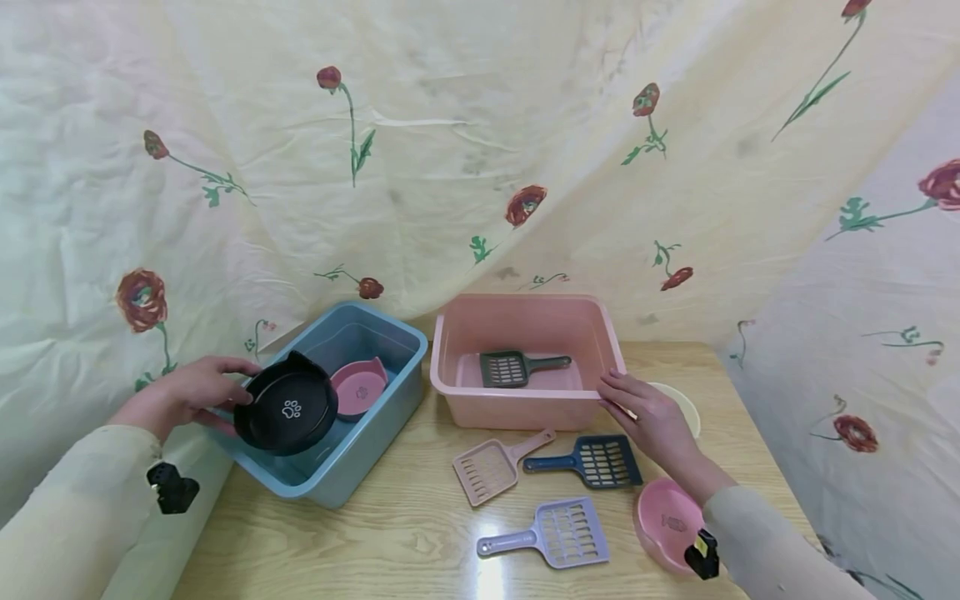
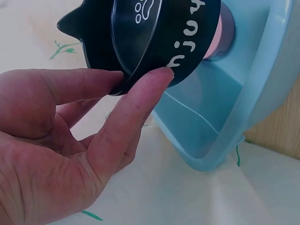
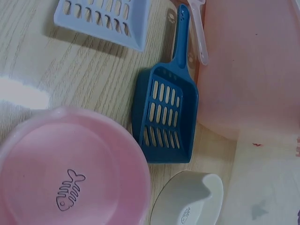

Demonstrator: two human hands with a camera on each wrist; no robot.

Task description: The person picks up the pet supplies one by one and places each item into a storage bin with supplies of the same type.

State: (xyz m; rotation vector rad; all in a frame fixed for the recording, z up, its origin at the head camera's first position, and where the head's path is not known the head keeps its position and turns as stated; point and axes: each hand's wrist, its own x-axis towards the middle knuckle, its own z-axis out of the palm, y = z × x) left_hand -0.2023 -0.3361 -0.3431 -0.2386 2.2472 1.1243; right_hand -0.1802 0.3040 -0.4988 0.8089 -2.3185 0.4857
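My left hand (image 1: 191,393) pinches the edge of a black cat-eared pet bowl (image 1: 288,408) with a white paw print. The bowl is tilted over the blue litter box (image 1: 390,442); lettering on its side shows in the left wrist view. Inside that box sits a pink cat-eared bowl (image 1: 360,387). My right hand (image 1: 648,412) holds the near right corner of the pink litter box (image 1: 525,410) by its rim, the thumb below and fingers above. A dark green litter scoop (image 1: 506,369) lies on the pink box's floor. The right wrist view does not show the right hand.
On the wooden table (image 1: 405,533) lie a pale pink scoop (image 1: 487,471), a dark blue scoop (image 1: 603,461) and a lavender scoop (image 1: 573,533). A pink bowl (image 1: 667,521) and a cream bowl (image 3: 201,201) stand at the right. Flowered cloth (image 1: 450,150) hangs behind.
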